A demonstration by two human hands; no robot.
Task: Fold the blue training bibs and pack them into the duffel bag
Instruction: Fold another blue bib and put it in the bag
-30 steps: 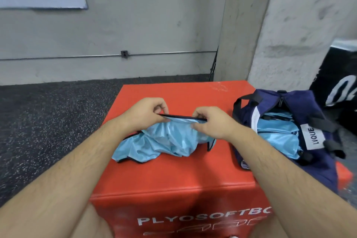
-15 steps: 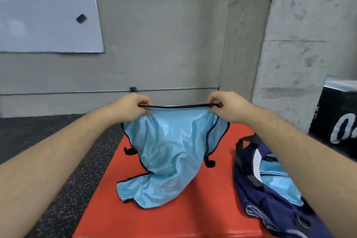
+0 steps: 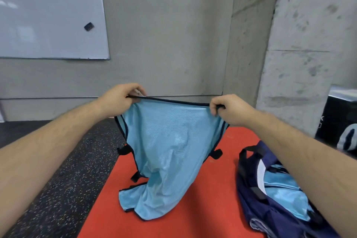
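Note:
A light blue training bib (image 3: pixel 170 152) with black trim hangs in the air, its lower end crumpled on the red plyo box (image 3: pixel 193 220). My left hand (image 3: pixel 119 98) pinches the top hem at its left corner. My right hand (image 3: pixel 229 109) pinches the same hem at its right corner, and the hem is stretched taut between them. At the right, a navy duffel bag (image 3: pixel 258 212) lies open on the box. More light blue bibs (image 3: pixel 280 185) show inside it, partly hidden by my right forearm.
Dark speckled rubber floor (image 3: pixel 63 179) lies left of the box. A grey concrete wall with a whiteboard (image 3: pixel 50 13) stands behind, a concrete pillar (image 3: pixel 301 54) at the right. A black box (image 3: pixel 342 121) sits at the far right.
Both hands lifted the bib off the box and spread apart, pulling its top hem straight. The view tilted upward toward the wall.

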